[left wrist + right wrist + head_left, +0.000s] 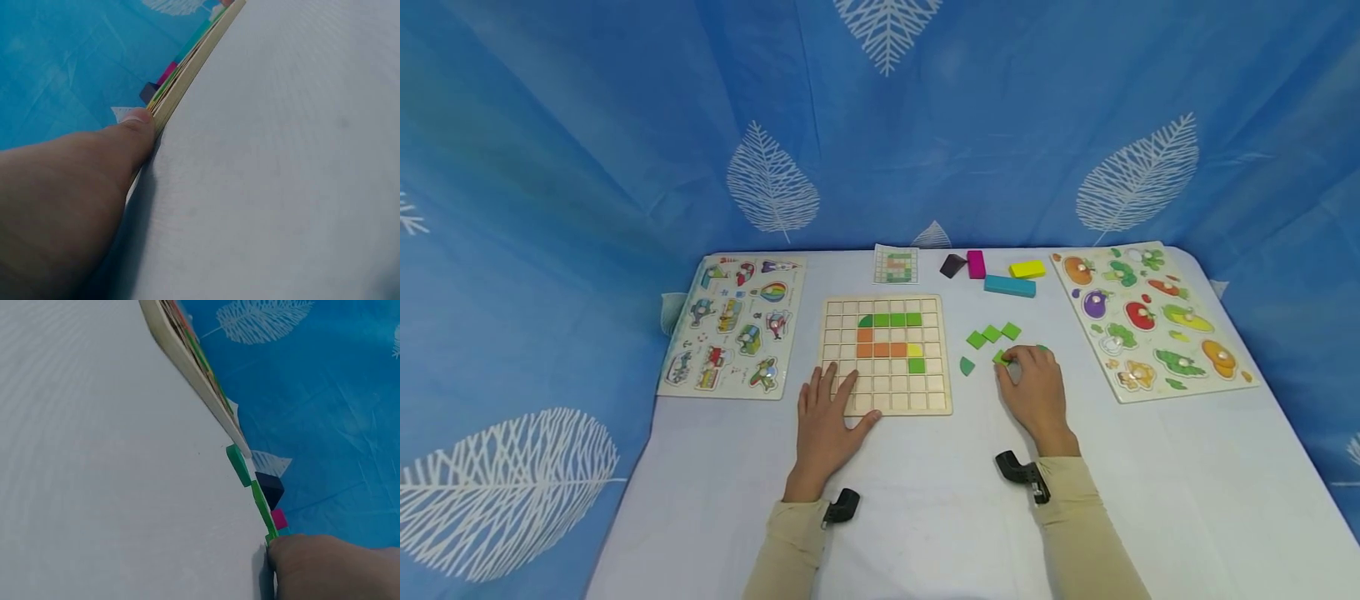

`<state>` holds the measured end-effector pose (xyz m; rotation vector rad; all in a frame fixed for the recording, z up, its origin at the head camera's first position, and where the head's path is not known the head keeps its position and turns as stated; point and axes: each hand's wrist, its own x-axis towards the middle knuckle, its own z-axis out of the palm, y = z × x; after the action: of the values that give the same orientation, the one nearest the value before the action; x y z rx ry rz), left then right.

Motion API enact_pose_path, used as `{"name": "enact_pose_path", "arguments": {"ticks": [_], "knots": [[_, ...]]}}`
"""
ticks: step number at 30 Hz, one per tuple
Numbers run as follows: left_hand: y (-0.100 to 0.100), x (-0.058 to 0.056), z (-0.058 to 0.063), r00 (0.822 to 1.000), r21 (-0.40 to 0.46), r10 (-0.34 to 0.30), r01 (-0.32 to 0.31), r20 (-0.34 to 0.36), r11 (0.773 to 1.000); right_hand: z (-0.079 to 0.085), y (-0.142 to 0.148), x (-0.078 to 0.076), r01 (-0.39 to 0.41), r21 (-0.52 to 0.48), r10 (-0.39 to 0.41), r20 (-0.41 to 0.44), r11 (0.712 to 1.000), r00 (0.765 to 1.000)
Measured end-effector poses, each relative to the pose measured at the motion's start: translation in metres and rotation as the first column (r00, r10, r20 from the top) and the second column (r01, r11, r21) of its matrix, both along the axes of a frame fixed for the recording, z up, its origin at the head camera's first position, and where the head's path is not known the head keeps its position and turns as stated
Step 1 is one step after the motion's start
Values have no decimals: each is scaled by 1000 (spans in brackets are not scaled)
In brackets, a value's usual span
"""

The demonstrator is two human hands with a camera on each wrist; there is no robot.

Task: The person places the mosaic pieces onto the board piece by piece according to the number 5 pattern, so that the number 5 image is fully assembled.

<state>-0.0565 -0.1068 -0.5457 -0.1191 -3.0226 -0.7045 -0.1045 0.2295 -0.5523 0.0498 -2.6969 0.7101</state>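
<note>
My left hand (829, 425) rests with spread fingers on the lower left corner of a wooden grid board (932, 404), its thumb along the near edge. In the left wrist view that thumb (134, 128) touches the board's rim (194, 62). On the board sit a green quarter-round tile, green squares, orange squares (882, 350) and a part-yellow tile (914, 350). Right of the board, my right hand (1036, 387) pinches a green square tile (1001, 358) at the table. Three green squares (992, 333) lie just beyond it, and a dark green quarter-round tile (967, 366) to its left.
A vehicle puzzle board (733, 325) lies at left, a vegetable puzzle board (1153, 321) at right. Along the back are a small pattern card (896, 265) and black (952, 266), magenta (976, 264), yellow (1027, 269) and blue (1010, 286) blocks. A blue curtain hangs behind.
</note>
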Motion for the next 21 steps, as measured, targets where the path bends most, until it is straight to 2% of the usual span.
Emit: {"name": "enact_pose_path", "arguments": {"ticks": [8, 13, 16, 21], "knots": [[1, 2, 1, 1000, 0, 6, -6, -16, 1000, 1, -1, 5, -31, -45, 30, -20, 999, 999], [1, 2, 2, 1000, 13, 6, -6, 3, 1000, 4, -16, 4, -147, -86, 142, -67, 985, 988], [1, 1, 2, 1000, 7, 7, -7, 9, 1000, 7, -32, 4, -274, -86, 265, -101, 958, 959], [1, 0, 3, 1000, 4, 8, -8, 1, 1000, 8, -60, 7, -442, -31, 433, -153, 897, 888]]}}
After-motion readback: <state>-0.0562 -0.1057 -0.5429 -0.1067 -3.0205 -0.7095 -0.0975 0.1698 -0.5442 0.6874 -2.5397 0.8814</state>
